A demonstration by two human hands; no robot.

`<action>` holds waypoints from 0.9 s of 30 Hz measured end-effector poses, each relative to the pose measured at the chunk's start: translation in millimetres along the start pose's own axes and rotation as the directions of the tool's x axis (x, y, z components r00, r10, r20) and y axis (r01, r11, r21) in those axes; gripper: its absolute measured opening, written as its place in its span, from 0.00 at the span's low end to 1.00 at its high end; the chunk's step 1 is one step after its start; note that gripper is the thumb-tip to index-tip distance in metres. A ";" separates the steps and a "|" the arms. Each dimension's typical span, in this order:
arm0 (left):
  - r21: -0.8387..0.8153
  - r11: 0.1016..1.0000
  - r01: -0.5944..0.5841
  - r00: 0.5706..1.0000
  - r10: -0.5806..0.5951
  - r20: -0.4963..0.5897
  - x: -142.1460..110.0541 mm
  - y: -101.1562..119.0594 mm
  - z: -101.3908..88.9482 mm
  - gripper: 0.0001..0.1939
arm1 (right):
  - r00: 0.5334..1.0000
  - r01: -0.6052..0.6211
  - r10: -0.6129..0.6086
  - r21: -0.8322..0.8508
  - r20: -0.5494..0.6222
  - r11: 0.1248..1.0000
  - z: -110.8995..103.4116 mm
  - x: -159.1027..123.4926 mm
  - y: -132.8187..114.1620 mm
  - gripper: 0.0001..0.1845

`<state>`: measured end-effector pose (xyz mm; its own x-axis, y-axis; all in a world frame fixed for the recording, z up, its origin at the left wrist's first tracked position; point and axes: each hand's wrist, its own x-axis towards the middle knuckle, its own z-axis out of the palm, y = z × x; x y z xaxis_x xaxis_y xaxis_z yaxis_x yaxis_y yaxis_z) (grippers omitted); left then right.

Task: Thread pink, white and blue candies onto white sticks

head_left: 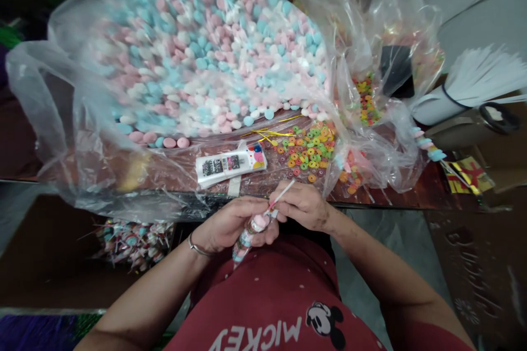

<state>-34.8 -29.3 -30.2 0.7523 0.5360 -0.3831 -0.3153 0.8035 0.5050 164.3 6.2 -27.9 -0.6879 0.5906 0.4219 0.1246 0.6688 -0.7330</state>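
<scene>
Close to my body, my left hand (224, 225) is wrapped round a clear wrapper packed with pastel candies (244, 242), which slants down to the left. From its upper end a thin white stick (285, 192) sticks out. My right hand (304, 205) pinches at this end, fingers closed round the base of the stick, where something pink shows. Its fingertips meet those of my left hand, so the exact grip is partly hidden. Just beyond my hands lie a stack of printed plastic sleeves (224, 165), loose ring candies (310, 145) and gold twist ties (267, 134).
A large clear bag of pink, blue and white candies (214, 55) covers much of the table (181, 167). To the right are another plastic bag (370, 16), a holder of white sticks (442, 104) and a candy skewer (428, 143). A box (49, 263) with wrapped candies stands lower left.
</scene>
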 end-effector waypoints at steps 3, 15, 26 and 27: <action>0.068 0.997 0.027 1.000 -0.027 -0.013 -2.7 3.9 -0.1 0.16 | 0.997 -0.064 0.064 -0.009 -0.048 0.998 4.7 2.5 -3.2 0.12; 0.206 0.978 -0.030 0.976 0.073 -0.205 2.8 1.3 9.0 0.17 | 0.987 0.162 -0.105 -0.658 0.126 0.735 -5.7 -11.5 -19.0 0.17; 0.884 0.437 -0.167 0.888 0.456 -0.057 -3.0 1.6 20.6 0.08 | 0.956 0.216 -0.030 -0.635 0.290 0.742 -10.4 2.1 -24.7 0.16; 0.931 0.304 -0.201 0.836 0.548 0.001 -2.9 -0.9 20.3 0.06 | 0.956 0.177 0.022 -0.634 0.293 0.752 -10.5 3.2 -24.5 0.15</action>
<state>-25.0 -36.9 -13.9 0.4570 0.8885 -0.0427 0.2919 -0.1044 0.9507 166.4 -3.6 -3.0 -0.8642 0.4468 0.2313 0.4254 0.8944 -0.1382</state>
